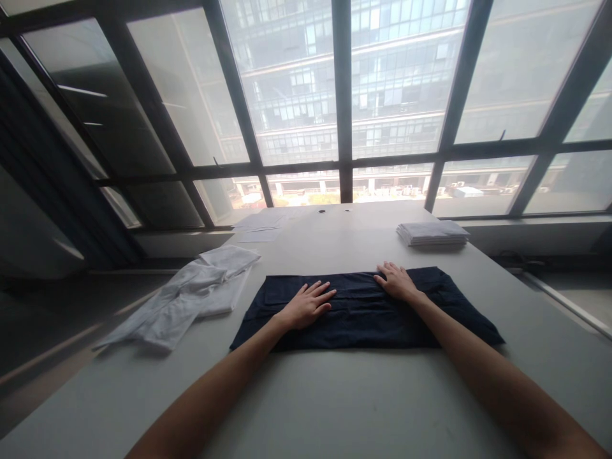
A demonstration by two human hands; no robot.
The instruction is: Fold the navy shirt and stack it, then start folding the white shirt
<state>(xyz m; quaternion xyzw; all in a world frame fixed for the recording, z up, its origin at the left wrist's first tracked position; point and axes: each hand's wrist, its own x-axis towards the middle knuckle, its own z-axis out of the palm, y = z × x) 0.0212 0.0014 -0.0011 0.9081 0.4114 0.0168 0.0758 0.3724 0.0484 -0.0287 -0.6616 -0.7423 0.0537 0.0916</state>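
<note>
A dark navy cloth (354,325), folded into a wide flat band, lies across the middle of the white table. Its exact kind of garment or fabric cannot be made out. My left hand (306,306) rests flat on the left half of the cloth, fingers spread toward the right. Near the far edge, right of the middle, my right hand (396,281) lies flat on it, with the fingers pointing away and to the left. Neither hand grips anything. Slight creases run along the cloth between the two hands.
Crumpled white cloth (186,293) lies at the left, hanging toward the table's edge. A neat stack of folded white cloth (433,233) sits at the back right. White paper sheets (258,224) lie at the back left of the table (335,408). Large windows (401,83) stand behind.
</note>
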